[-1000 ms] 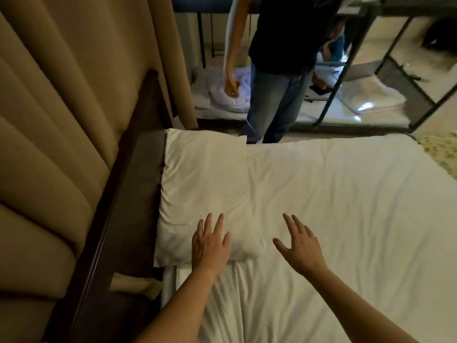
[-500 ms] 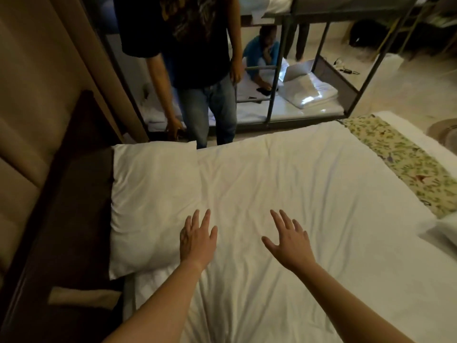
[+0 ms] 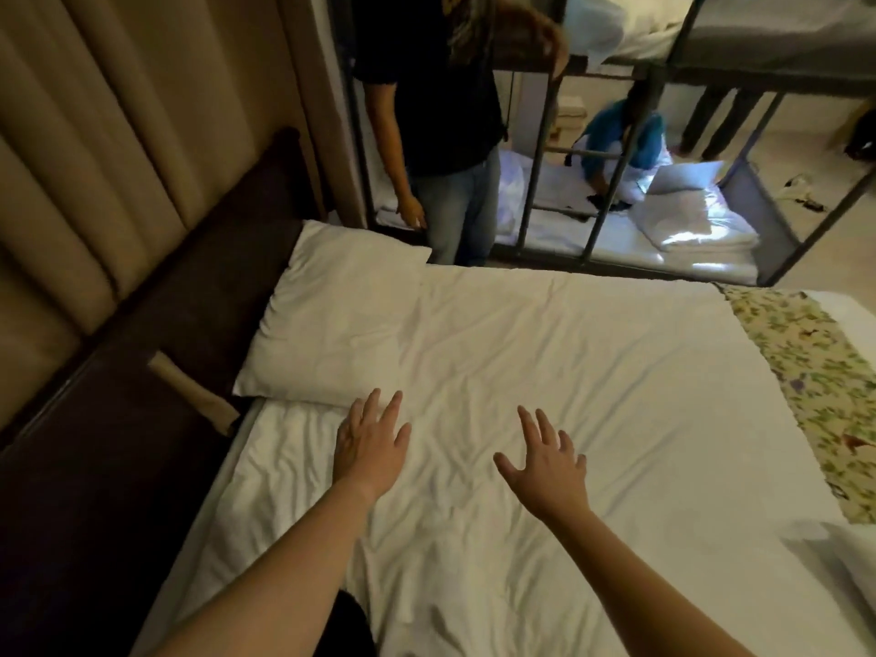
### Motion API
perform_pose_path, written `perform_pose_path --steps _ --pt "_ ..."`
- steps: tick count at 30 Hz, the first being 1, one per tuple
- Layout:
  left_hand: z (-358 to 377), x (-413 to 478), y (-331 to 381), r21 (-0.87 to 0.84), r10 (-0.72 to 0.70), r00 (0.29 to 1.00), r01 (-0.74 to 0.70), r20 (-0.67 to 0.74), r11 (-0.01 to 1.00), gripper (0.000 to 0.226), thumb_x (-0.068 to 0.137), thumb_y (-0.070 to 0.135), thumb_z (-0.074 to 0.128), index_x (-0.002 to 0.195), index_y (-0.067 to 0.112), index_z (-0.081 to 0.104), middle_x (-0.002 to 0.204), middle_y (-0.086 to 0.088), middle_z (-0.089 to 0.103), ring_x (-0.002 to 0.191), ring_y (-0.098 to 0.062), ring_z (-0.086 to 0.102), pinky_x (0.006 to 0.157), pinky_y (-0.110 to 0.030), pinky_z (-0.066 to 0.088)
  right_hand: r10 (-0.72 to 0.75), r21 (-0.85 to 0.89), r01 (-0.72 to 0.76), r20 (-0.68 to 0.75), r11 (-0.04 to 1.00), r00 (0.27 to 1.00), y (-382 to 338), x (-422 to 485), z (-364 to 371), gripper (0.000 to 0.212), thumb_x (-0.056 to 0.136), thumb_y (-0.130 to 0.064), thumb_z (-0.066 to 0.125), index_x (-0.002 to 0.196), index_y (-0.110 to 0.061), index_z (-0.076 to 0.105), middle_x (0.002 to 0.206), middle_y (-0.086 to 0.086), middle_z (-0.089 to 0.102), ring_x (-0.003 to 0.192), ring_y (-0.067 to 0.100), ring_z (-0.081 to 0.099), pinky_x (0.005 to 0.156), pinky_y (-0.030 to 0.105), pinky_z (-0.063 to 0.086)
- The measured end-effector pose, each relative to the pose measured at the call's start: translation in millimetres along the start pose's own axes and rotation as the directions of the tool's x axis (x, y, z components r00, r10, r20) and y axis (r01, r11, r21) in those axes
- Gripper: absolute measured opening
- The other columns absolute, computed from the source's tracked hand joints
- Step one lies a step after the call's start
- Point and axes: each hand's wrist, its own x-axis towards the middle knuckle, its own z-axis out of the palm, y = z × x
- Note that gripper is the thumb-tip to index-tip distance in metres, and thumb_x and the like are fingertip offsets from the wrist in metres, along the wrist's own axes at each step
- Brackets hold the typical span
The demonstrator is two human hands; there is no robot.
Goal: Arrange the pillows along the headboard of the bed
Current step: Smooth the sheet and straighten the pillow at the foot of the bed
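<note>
One white pillow (image 3: 336, 315) lies flat at the far end of the bed, its long side against the dark headboard (image 3: 204, 296) on the left. My left hand (image 3: 372, 443) is open, fingers spread, over the white sheet just below the pillow's near edge, apart from it. My right hand (image 3: 545, 462) is open too, hovering over the white bed (image 3: 592, 372) to the right. Neither hand holds anything. A white shape at the right edge (image 3: 853, 557) may be another pillow; I cannot tell.
A floral runner (image 3: 806, 381) crosses the bed's foot on the right. A person in dark top and jeans (image 3: 445, 135) stands at the far side of the bed. Behind is a metal bunk bed (image 3: 616, 220) with a second person (image 3: 621, 144) on it. Beige curtains (image 3: 118, 135) hang left.
My view has swung right and back from the pillow. My left hand, which rested on the pillow's near corner, is now off it over the sheet. The standing person shifted.
</note>
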Motion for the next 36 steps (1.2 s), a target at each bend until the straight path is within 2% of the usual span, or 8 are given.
perform_pose_path --steps 3,8,13,19,23,29,36 --pt "6.7 -29.3 4.3 0.001 -0.058 0.997 0.058 -0.043 0.998 0.058 0.107 0.052 0.032 0.163 0.04 0.021 0.171 0.0 0.017 0.156 -0.027 0.012 0.123 -0.047 0.024 -0.076 -0.018 0.077 0.038 0.997 0.996 8.0 -2.6 2.5 0.091 0.094 -0.078 0.04 0.165 -0.043 -0.003 0.176 -0.006 0.005 0.158 0.04 0.018 0.12 0.066 0.024" --pt "22.8 -70.0 -1.5 -0.009 -0.173 0.982 0.173 -0.075 0.985 0.059 0.108 0.052 0.029 0.164 0.041 0.015 0.173 0.002 0.013 0.158 -0.027 0.009 0.123 -0.046 0.023 -0.195 -0.05 0.199 0.075 0.979 0.978 6.7 -3.4 15.4 0.09 0.093 -0.078 0.04 0.166 -0.043 0.0 0.176 -0.007 0.007 0.158 0.039 0.017 0.12 0.067 0.022" --pt "29.4 -97.5 -17.6 -0.025 -0.226 0.969 0.225 -0.101 0.974 0.058 0.108 0.053 0.029 0.163 0.04 0.018 0.173 0.003 0.013 0.158 -0.026 0.008 0.124 -0.046 0.023 -0.258 -0.034 0.262 0.09 0.965 0.962 -4.0 -18.0 31.2 0.089 0.092 -0.08 0.037 0.165 -0.045 -0.002 0.176 -0.009 0.006 0.158 0.039 0.015 0.121 0.068 0.02" --pt "31.6 -129.1 -53.5 -0.068 -0.185 0.975 0.177 -0.121 0.982 0.061 0.106 0.055 0.026 0.164 0.04 0.018 0.173 0.003 0.011 0.159 -0.026 0.005 0.126 -0.047 0.017 -0.25 -0.088 0.254 0.057 0.963 0.967 -25.5 -55.7 54.9 0.088 0.093 -0.081 0.035 0.163 -0.046 -0.005 0.176 -0.008 0.003 0.158 0.039 0.015 0.121 0.069 0.019" --pt "20.3 -172.9 -74.0 -0.08 -0.128 0.983 0.119 -0.129 0.99 0.062 0.106 0.055 0.027 0.165 0.038 0.017 0.173 0.002 0.01 0.158 -0.027 0.006 0.125 -0.047 0.019 -0.226 -0.106 0.226 0.01 0.968 0.974 -47.3 -113.7 60.6 0.09 0.094 -0.08 0.037 0.165 -0.045 -0.005 0.176 -0.007 0.003 0.158 0.04 0.015 0.121 0.07 0.02" --pt "-25.2 -272.7 -85.0 -0.033 -0.027 0.998 0.025 -0.054 0.999 0.059 0.108 0.055 0.027 0.164 0.039 0.016 0.173 0.0 0.01 0.159 -0.027 0.006 0.125 -0.047 0.021 -0.122 -0.059 0.121 -0.012 0.991 0.992 -63.1 -240.1 32.6 0.09 0.094 -0.079 0.039 0.165 -0.045 -0.005 0.176 -0.006 0.002 0.159 0.04 0.014 0.12 0.07 0.019" --pt "-66.1 -331.7 -96.3 0.003 0.068 0.994 -0.068 -0.09 0.998 0.06 0.107 0.056 0.028 0.164 0.04 0.018 0.173 0.0 0.012 0.159 -0.026 0.006 0.124 -0.047 0.021 -0.038 -0.01 0.038 -0.054 0.999 0.998 -65.8 -322.7 10.0 0.09 0.095 -0.077 0.042 0.165 -0.045 -0.003 0.176 -0.006 0.002 0.159 0.039 0.014 0.12 0.07 0.021"
